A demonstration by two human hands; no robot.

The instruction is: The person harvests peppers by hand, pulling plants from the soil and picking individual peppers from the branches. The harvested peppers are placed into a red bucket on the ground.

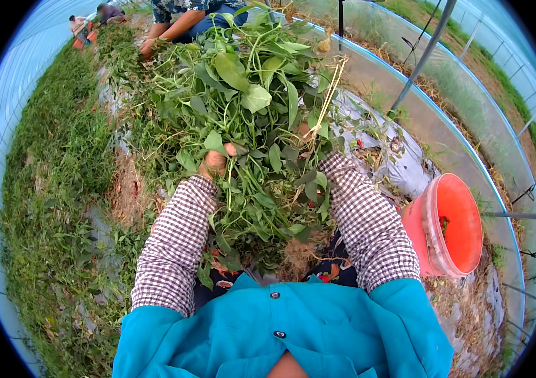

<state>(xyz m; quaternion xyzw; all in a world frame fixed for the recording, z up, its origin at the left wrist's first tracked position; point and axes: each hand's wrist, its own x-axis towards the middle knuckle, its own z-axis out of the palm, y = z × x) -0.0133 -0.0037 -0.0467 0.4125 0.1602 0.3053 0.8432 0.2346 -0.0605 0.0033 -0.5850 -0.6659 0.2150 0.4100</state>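
A big leafy bundle of green pepper-like plants lies in front of me, its stems running down toward my lap. My left hand is closed around green stems on the bundle's left side, its fingers curled. On the other side, my right hand is mostly hidden by leaves and pale dry stalks, so its grip does not show. Checked sleeves cover both forearms. Below the hands, a clump of brown roots shows close to my body.
A pinkish-red bucket stands to my right, with small red and green bits inside. Low greenery covers the left side. Ahead, a co-worker's arm reaches into plants. A metal pole and plastic sheeting are at right.
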